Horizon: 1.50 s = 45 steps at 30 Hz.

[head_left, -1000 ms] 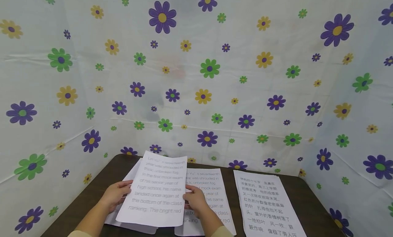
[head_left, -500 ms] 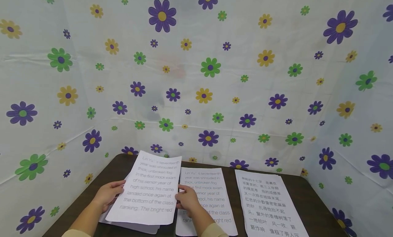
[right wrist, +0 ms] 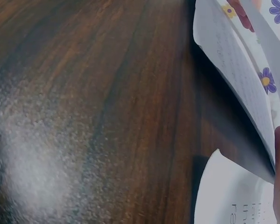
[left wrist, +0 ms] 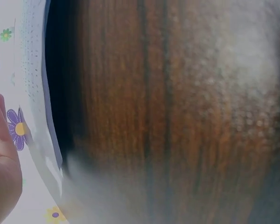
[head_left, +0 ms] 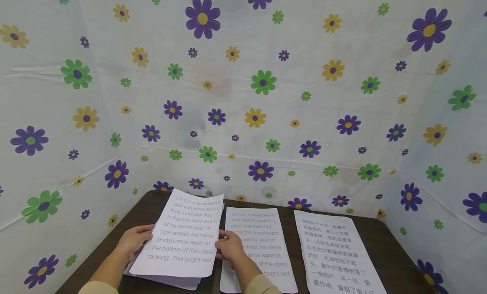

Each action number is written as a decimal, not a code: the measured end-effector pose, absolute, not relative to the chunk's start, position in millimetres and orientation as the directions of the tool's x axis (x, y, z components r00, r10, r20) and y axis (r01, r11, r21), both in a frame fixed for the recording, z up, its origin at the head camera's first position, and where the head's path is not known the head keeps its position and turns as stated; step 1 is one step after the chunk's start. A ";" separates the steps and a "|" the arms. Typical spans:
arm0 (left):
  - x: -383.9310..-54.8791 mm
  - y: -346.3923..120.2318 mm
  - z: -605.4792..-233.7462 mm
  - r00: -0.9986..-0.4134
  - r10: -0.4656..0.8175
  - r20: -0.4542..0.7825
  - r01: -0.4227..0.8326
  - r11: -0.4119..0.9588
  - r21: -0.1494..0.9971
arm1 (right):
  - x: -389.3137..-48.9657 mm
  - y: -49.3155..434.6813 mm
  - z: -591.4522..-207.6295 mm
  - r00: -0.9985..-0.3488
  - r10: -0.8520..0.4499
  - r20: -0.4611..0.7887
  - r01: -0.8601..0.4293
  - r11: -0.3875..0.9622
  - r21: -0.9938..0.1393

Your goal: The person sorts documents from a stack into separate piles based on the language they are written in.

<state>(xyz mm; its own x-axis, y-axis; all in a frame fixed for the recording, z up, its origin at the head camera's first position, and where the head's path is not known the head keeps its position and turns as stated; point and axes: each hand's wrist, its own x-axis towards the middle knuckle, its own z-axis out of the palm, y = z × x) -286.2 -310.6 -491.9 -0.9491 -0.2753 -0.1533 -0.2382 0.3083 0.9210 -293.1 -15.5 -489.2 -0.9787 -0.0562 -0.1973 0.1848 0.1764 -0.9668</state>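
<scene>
A white sheet printed with English text (head_left: 179, 239) is held up at a tilt on the left of the table. My left hand (head_left: 133, 242) pinches its left edge, and my right hand (head_left: 232, 248) pinches the right edge, thumb at the front. Under it lie more papers (head_left: 182, 282), showing at the bottom and right side; in the right wrist view a gap shows between the raised sheet (right wrist: 273, 39) and this lower paper (right wrist: 235, 70). Only part of the left hand (left wrist: 3, 163) shows in the left wrist view.
Right of the hands lies another paper with the same English text (head_left: 262, 232), partly covered by my right forearm. Farther right is a stack with Chinese text (head_left: 335, 251). The dark wooden table (head_left: 110, 239) meets a flowered cloth (head_left: 236, 95) at back and sides.
Both hands have carried the sheet left, off the middle paper and over the left papers, uncovering more of the middle text. Over the last half second the sheet has hardly moved.
</scene>
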 end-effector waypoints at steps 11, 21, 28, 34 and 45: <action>-285.2 -308.3 -497.2 -0.938 -0.322 -0.130 -0.239 0.324 0.916 | -295.2 -22.2 -492.5 -0.966 -0.062 -0.251 0.235 0.191 -0.953; -286.6 -307.4 -504.4 -0.930 -0.341 -0.135 -0.254 0.336 0.907 | -295.9 -22.9 -497.3 -0.967 -0.100 -0.233 0.204 0.243 -0.949; -287.2 -310.9 -506.2 -0.931 -0.346 -0.112 -0.235 0.335 0.913 | -291.6 -25.2 -493.7 -0.963 -0.140 -0.230 0.188 0.264 -0.946; -286.2 -306.7 -495.8 -0.939 -0.327 -0.105 -0.206 0.294 0.933 | -291.7 -26.1 -485.0 -0.964 -0.133 -0.232 0.181 0.315 -0.932; -286.3 -272.9 -470.8 -0.963 -0.254 -0.089 -0.165 0.298 0.940 | -291.5 -5.0 -474.9 -0.971 -0.197 -0.132 0.061 0.330 -0.942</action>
